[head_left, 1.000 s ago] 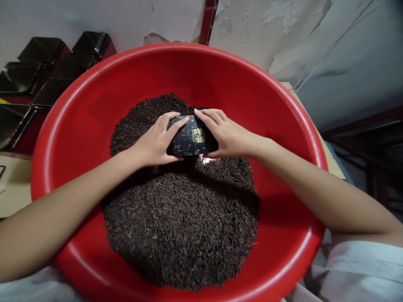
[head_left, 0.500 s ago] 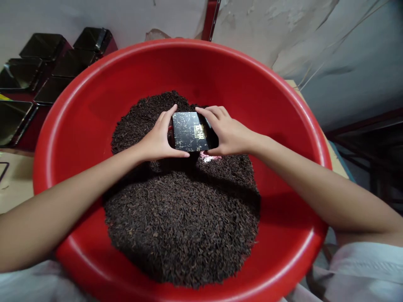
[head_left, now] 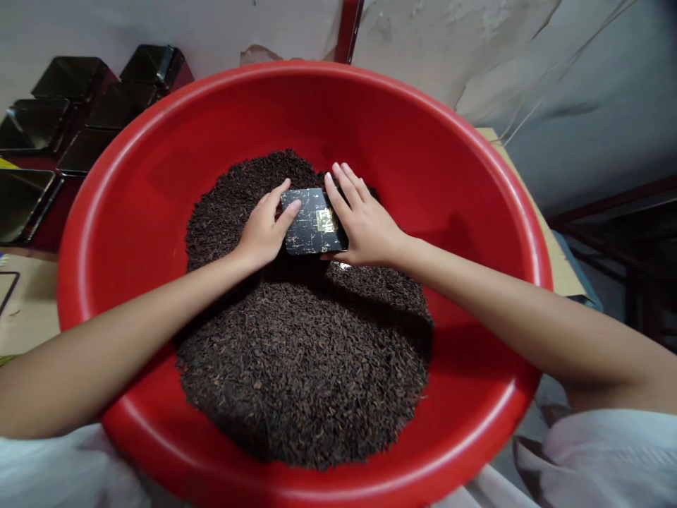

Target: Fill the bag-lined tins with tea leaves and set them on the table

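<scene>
A black tin (head_left: 305, 222) with pale scratch-like flecks and a small gold square on its top is held over dark loose tea leaves (head_left: 296, 367). My left hand (head_left: 265, 224) is closed on the tin's left side, thumb resting on the top. At the right side, my right hand (head_left: 366, 220) spans the tin, its fingers stretched along the right edge of the top and its thumb by the near edge. The tin's underside is hidden. The tea lies heaped in a large red basin (head_left: 460, 197).
Several dark, square-topped tins (head_left: 71, 77) with reddish sides stand left of the basin. A pale tabletop (head_left: 37, 303) shows beneath them. Behind rises a wall with peeling paint (head_left: 412, 49). Dark bars (head_left: 624, 219) are at the far right.
My left thumb has moved from the tin's near edge onto its top. My right fingers have straightened and lie over the top's right edge. The tin appears slightly farther left.
</scene>
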A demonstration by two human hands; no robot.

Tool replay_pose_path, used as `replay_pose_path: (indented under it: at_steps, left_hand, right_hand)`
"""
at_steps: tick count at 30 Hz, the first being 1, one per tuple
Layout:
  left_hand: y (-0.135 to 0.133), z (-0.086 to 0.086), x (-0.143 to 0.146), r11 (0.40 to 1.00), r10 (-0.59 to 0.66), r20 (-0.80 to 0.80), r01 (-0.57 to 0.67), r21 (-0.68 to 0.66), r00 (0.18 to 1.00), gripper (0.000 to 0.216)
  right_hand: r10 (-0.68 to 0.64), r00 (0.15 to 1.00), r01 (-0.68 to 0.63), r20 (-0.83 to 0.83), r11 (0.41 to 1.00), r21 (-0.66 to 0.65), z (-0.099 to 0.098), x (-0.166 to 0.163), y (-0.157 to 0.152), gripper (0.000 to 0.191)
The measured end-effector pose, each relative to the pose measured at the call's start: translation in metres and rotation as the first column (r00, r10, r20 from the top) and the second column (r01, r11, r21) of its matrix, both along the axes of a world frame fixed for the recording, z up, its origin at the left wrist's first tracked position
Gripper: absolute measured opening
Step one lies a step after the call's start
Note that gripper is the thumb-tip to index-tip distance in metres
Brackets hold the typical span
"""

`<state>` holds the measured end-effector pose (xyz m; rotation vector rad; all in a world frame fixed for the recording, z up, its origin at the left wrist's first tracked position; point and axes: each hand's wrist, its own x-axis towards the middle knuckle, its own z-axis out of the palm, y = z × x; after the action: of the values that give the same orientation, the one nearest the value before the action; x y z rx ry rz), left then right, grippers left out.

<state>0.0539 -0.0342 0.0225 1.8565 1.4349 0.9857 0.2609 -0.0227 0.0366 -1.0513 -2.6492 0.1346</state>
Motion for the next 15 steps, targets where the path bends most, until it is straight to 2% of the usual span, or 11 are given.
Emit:
replay_pose_path:
  at_steps: [3,6,8,12,15]
  left_hand:
    - [-0.002,0.011,0.0,0.996,-0.058,-0.224,0.071,0.049,0.973,0.067]
    - [0.0,0.022,0.009,0.962,-0.194,-0.432,0.257,0.091,0.881,0.096]
    - [0.007,0.024,0.018,0.93,-0.266,-0.508,0.356,0.087,0.819,0.111]
    - [0.025,0.017,0.033,0.939,-0.2,-0.548,0.318,0.129,0.812,0.118]
    - [0.028,0.013,0.031,0.944,-0.128,-0.58,0.278,0.178,0.804,0.117]
  right_hand:
    - [-0.003,0.999,0.002,-0.045,1.0,-0.012,-0.006,0.001,0.003,0.117]
    - [-0.001,0.996,-0.001,-0.084,1.0,-0.023,-0.012,0.006,0.013,0.118]
    - [-0.016,0.996,0.014,-0.086,1.0,-0.024,-0.013,0.01,0.022,0.12]
    - [-0.062,0.998,0.061,-0.005,0.997,-0.041,-0.007,0.014,0.035,0.123]
    - [-0.101,0.992,0.104,0.081,0.994,-0.03,-0.002,0.007,0.031,0.123]
